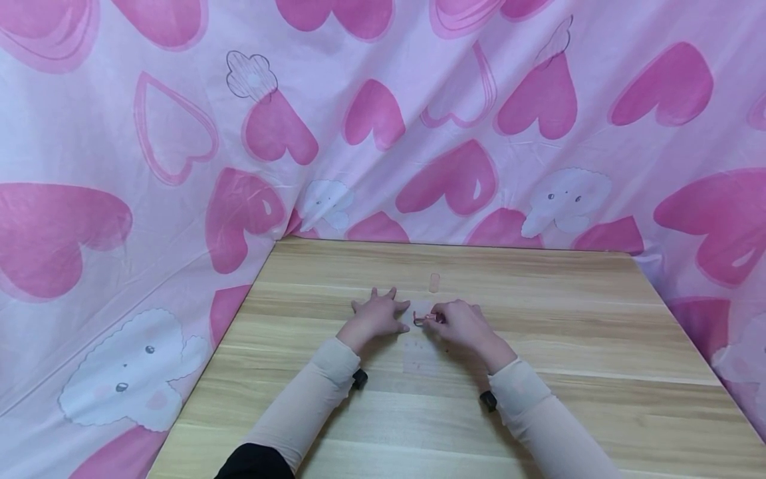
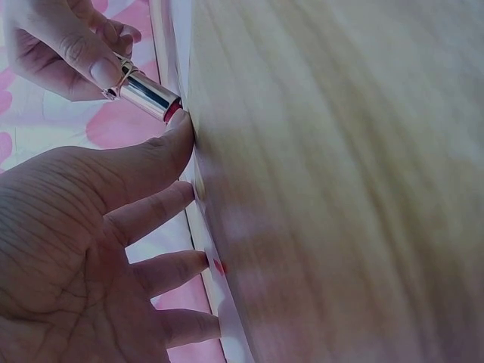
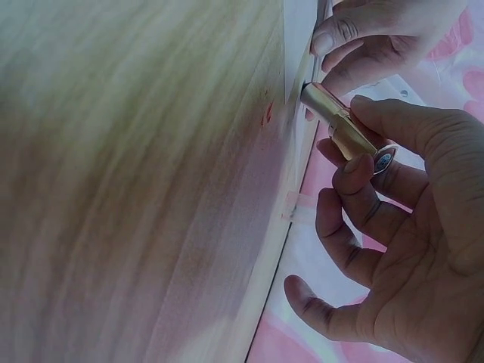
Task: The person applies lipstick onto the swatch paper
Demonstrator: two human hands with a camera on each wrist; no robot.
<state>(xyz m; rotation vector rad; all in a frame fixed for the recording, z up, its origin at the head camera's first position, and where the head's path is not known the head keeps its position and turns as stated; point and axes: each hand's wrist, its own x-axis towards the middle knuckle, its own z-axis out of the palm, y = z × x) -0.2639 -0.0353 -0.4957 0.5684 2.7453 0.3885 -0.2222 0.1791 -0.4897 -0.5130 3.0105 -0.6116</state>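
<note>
My right hand [image 1: 468, 324] pinches a gold lipstick [image 3: 344, 125] between thumb and fingers, its other fingers loosely bent. The lipstick's red tip points down at a thin translucent sheet [image 1: 420, 359] on the table. In the left wrist view, that red end is right beside my left thumb. My left hand [image 1: 378, 315] lies with fingers spread, fingertips on the left part of the sheet. Small red marks [image 3: 266, 113] show on the sheet in the right wrist view.
A small pinkish clear rectangular piece [image 1: 434, 283] lies just beyond the sheet. The wood-grain table [image 1: 574, 319] extends on both sides. A pink heart-print cloth [image 1: 383, 60] hangs behind it and along both sides.
</note>
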